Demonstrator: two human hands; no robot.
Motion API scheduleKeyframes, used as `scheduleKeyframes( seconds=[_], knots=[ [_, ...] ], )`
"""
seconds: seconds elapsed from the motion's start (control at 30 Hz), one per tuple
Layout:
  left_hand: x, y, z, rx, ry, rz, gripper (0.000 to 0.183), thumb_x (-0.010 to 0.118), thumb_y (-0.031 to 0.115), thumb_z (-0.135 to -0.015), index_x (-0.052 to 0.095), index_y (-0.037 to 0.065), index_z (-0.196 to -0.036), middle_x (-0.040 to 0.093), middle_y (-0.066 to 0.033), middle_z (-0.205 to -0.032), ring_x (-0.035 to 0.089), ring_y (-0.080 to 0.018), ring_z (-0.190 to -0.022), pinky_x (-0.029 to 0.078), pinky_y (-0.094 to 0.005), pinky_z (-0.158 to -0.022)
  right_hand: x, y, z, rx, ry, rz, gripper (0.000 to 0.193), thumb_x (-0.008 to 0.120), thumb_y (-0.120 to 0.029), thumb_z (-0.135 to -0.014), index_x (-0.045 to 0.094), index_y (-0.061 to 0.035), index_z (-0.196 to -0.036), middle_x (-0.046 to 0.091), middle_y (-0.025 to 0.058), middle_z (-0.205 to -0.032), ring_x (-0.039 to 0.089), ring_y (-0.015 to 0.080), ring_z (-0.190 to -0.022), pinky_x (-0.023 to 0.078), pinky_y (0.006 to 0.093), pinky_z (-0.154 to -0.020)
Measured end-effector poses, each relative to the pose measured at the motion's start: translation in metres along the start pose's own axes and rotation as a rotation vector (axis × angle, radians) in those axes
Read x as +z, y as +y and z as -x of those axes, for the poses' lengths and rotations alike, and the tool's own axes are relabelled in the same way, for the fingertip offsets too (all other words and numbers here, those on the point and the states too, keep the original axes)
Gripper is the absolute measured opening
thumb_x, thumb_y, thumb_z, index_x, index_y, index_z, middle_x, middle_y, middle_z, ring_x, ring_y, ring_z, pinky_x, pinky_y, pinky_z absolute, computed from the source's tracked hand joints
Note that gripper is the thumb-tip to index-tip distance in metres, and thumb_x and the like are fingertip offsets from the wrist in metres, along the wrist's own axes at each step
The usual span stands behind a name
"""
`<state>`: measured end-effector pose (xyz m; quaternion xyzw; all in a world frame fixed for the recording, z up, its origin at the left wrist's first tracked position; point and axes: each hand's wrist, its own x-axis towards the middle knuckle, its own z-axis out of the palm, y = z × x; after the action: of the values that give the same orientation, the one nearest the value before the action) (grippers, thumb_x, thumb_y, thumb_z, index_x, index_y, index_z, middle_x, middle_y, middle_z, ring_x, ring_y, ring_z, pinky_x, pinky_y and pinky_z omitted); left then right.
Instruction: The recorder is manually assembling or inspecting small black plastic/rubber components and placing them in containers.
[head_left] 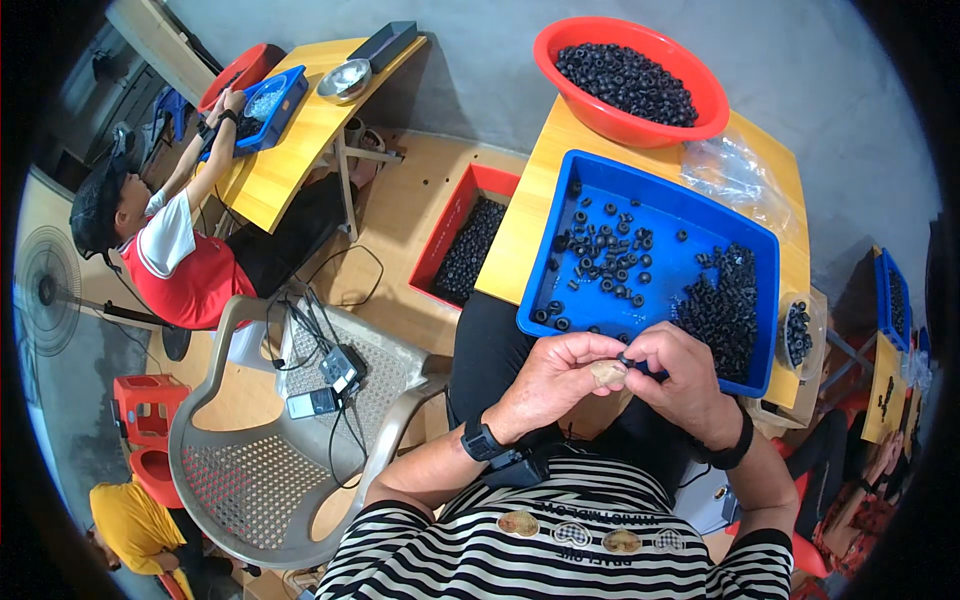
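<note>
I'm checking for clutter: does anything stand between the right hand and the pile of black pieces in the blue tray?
Nothing loose is visible between the right hand and the pile of black pieces. Only the blue tray's near rim runs there, partly hidden by the hand.

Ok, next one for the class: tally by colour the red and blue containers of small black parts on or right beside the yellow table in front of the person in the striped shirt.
Red: 2 (basin on the table, crate beside it)
Blue: 1 (tray on the table)
Total: 3
</note>
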<state>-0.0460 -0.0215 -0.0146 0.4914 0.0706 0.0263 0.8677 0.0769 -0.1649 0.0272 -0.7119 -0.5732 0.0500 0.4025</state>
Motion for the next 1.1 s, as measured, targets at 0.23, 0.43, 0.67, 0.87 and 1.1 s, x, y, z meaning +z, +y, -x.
scheduleKeyframes(
  seconds=[0.23, 0.43, 0.67, 0.87, 1.1],
  knots=[
    [-0.004, 0.0, 0.0, -0.047, -0.017, 0.06, 0.023, 0.055, 0.008, -0.093, 0.06, 0.0, -0.114, 0.065, -0.0085, -0.102, 0.063, -0.0116, -0.083, 0.053, -0.0258, -0.077, -0.003, -0.004, 0.0, 0.182, -0.021, -0.202, 0.032, 0.076, -0.005, -0.07, 0.062, -0.0066, -0.098, 0.055, 0.0024, -0.075, 0.044, 0.0095, -0.054, 0.038, 0.0233, -0.049],
    [-0.005, 0.0, 0.0, -0.023, -0.069, 0.069, 0.022, 0.051, 0.013, -0.096, 0.06, 0.002, -0.114, 0.064, -0.0034, -0.095, 0.061, -0.0074, -0.082, 0.051, -0.0213, -0.075, -0.003, -0.009, 0.0, 0.227, -0.007, -0.266, 0.031, 0.075, -0.004, -0.071, 0.064, -0.0077, -0.1, 0.055, 0.0007, -0.075, 0.043, 0.0069, -0.055, 0.037, 0.0214, -0.05],
    [-0.009, -0.003, -0.002, -0.096, -0.216, 0.164, 0.035, 0.05, 0.027, -0.097, 0.054, 0.0, -0.118, 0.059, -0.0078, -0.11, 0.063, -0.0142, -0.088, 0.05, -0.027, -0.081, 0.0, -0.01, 0.0, 0.16, -0.003, -0.227, 0.029, 0.074, -0.003, -0.07, 0.065, -0.0082, -0.097, 0.055, 0.0002, -0.077, 0.043, 0.0064, -0.056, 0.037, 0.0208, -0.05],
    [-0.012, -0.006, -0.003, -0.116, -0.243, 0.226, 0.037, 0.051, 0.031, -0.096, 0.055, 0.0, -0.117, 0.059, -0.0086, -0.11, 0.062, -0.0153, -0.091, 0.052, -0.0282, -0.081, 0.002, -0.014, 0.0, 0.158, 0.02, -0.213, 0.028, 0.072, 0.0, -0.07, 0.065, -0.0092, -0.095, 0.055, 0.0002, -0.077, 0.044, 0.0063, -0.056, 0.036, 0.0203, -0.048],
    [-0.01, -0.003, -0.002, -0.112, -0.185, 0.238, 0.033, 0.053, 0.024, -0.096, 0.055, -0.001, -0.118, 0.062, -0.0095, -0.107, 0.063, -0.0151, -0.091, 0.055, -0.0285, -0.079, 0.004, -0.016, -0.001, 0.094, 0.08, -0.116, 0.026, 0.071, 0.0, -0.071, 0.063, -0.0088, -0.094, 0.055, 0.0021, -0.08, 0.048, 0.0084, -0.059, 0.04, 0.022, -0.05]
  ],
)
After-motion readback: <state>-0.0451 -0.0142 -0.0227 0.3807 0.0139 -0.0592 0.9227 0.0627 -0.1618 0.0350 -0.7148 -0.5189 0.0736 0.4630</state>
